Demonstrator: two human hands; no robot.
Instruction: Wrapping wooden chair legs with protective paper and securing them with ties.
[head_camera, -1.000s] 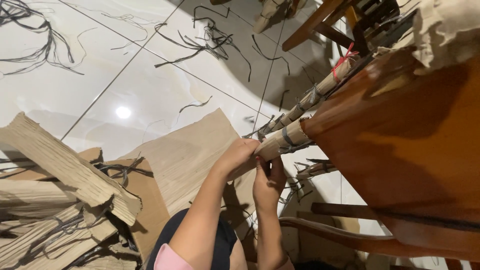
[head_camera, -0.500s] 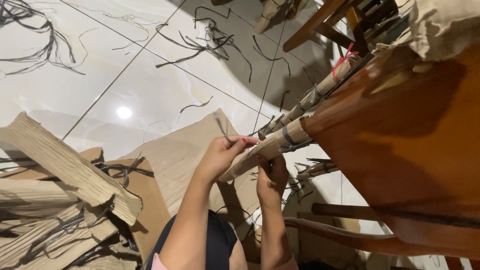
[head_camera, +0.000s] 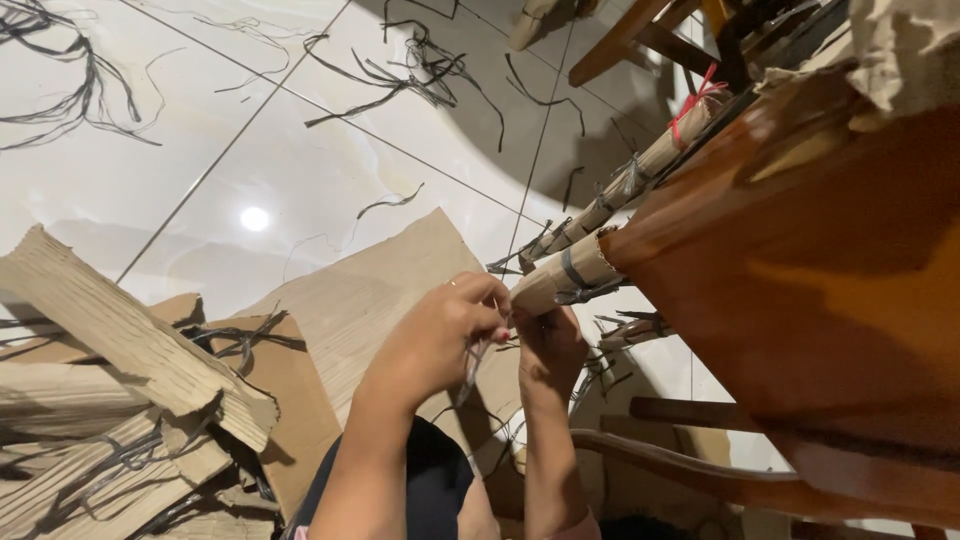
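Observation:
A rolled cardboard tube (head_camera: 570, 272), bound with dark straps, sticks out from under a brown wooden table (head_camera: 800, 300). My left hand (head_camera: 440, 340) is just left of the tube's end, fingers pinched on a thin grey strap (head_camera: 470, 372) that hangs down. Directly under that end, my right hand (head_camera: 550, 345) has its fingers closed against the tube. A longer bound roll (head_camera: 640, 170) with a red tie lies behind it along the table's edge.
Flat and corrugated cardboard pieces (head_camera: 130, 340) are piled at the lower left on a white tiled floor (head_camera: 200, 150). Loose black strips (head_camera: 420, 65) are scattered on the tiles. A wooden chair's legs (head_camera: 640, 40) stand at the top, and a curved wooden rail (head_camera: 720, 480) is at the bottom right.
My left hand has come off the top of the tube's end and moved down and left, now pinching the strap. The right hand stays under the tube.

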